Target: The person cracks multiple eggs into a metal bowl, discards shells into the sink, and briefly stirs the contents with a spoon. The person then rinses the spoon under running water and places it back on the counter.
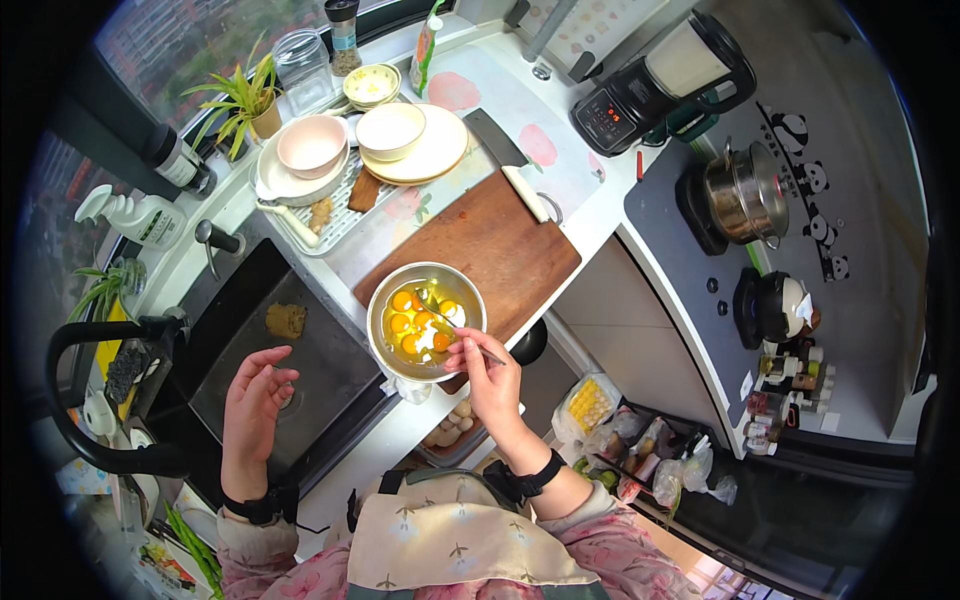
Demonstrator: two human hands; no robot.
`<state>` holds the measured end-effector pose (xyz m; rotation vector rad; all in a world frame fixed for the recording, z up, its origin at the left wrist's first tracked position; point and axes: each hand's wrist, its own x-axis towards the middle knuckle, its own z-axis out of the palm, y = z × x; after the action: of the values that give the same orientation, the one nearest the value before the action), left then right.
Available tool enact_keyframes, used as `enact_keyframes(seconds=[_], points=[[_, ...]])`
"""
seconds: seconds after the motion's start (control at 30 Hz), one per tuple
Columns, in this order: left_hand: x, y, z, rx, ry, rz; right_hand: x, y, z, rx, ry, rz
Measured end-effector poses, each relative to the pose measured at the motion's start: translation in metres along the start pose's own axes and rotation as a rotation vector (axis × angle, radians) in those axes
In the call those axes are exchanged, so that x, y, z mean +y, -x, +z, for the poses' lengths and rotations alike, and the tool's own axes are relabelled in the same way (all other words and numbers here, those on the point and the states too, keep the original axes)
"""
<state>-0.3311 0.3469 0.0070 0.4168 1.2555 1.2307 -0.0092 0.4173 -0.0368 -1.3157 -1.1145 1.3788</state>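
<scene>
White counter (365, 440) | steel bowl (379, 337) near front edge, raw eggs (401, 301) inside | right hand (490, 390) pinches metal utensil (432, 305) | left hand (253, 407) loosely spread over sink (240, 330)

From my place I cannot tell which kind is the metal utensil (494, 355) in the right hand (488, 385): its tip is lost among the yolks (412, 322). The steel bowl (379, 324) hides part of the wooden board (480, 250). The plastic bags (688, 472) cover much of their contents, the jars (768, 410) are too small to distinguish, the buildings (185, 40) outside are blurred, and the view's lower edge cuts the pink sleeves (620, 550).
</scene>
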Motion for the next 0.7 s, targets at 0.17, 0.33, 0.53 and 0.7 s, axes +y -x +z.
enact_keyframes(seconds=[0.17, 0.33, 0.53, 0.7], points=[[0.000, 0.000, -0.003, -0.001, 0.018, 0.004, -0.002, 0.001, 0.003, 0.009, 0.025, 0.009], [0.000, 0.001, -0.005, -0.008, 0.039, 0.017, -0.010, 0.005, 0.005, -0.013, 0.093, -0.024], [-0.002, 0.000, -0.007, -0.009, 0.047, 0.018, -0.019, 0.005, 0.006, -0.021, 0.175, -0.025], [-0.003, 0.000, -0.008, 0.003, 0.043, 0.005, -0.021, 0.004, 0.008, -0.019, 0.212, -0.030]])
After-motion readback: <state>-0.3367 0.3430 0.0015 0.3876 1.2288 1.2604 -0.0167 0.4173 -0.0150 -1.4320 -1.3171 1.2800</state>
